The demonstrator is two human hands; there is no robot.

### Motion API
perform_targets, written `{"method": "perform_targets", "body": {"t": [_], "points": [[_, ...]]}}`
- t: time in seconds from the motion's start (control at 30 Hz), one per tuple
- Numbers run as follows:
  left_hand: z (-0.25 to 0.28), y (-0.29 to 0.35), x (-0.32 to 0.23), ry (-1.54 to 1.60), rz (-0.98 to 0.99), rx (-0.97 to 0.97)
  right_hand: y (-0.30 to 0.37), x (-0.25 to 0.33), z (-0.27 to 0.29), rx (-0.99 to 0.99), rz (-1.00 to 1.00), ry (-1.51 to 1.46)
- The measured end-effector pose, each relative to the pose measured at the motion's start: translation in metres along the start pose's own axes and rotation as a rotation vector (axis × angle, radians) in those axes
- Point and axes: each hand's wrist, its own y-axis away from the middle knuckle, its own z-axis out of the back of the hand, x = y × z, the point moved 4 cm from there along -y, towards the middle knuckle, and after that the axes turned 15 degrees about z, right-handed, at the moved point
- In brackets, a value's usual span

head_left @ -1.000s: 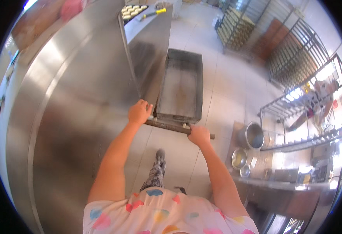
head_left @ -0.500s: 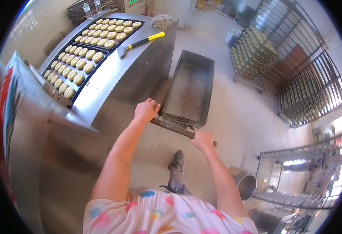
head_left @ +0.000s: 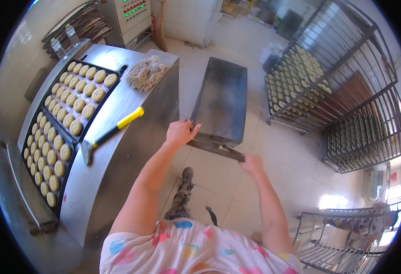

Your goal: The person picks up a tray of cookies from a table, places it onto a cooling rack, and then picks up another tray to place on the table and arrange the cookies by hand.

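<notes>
A deep grey metal bin (head_left: 242, 107), rectangular and on a low cart, stands ahead of me on the tiled floor. Across its near end runs a dark push bar (head_left: 216, 150). My left hand (head_left: 181, 132) is closed around the bar's left part, close to the bin's corner. At the bar's right end my right hand (head_left: 252, 163) grips it, fingers partly hidden. No loose item shows in the bin, whose inside looks hazy. Left of the cart is a steel bench (head_left: 103, 171). A scraper (head_left: 108, 134) with a yellow and black handle lies on it.
Round pale pastries fill two black trays (head_left: 99, 108) on the bench. A stringy grey bundle (head_left: 148, 73) sits at its far corner, near bottles (head_left: 71, 34). Beyond stands a control cabinet (head_left: 127, 32). Wheeled racks (head_left: 365, 36) holding pastry trays line the right; another rack (head_left: 326, 215) is lower right.
The cart and I have moved forward along the bench, so its trays and scraper sit farther left and lower in view. The control cabinet shows more. Both hands stay on the bar.
</notes>
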Motion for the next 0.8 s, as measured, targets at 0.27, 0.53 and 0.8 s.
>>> {"method": "perform_targets", "body": {"t": [0.27, 0.53, 0.8], "points": [[-0.085, -0.261, -0.028, -0.101, 0.048, 0.192, -0.224, -0.106, 0.066, 0.021, -0.112, 0.024], [-0.142, -0.506, -0.071, -0.174, 0.132, 0.359, -0.431, -0.218, 0.128, 0.020, -0.121, 0.051], [-0.213, -0.763, -0.118, -0.290, 0.067, 0.337, -0.649, -0.336, 0.191, 0.039, -0.111, 0.039]]}}
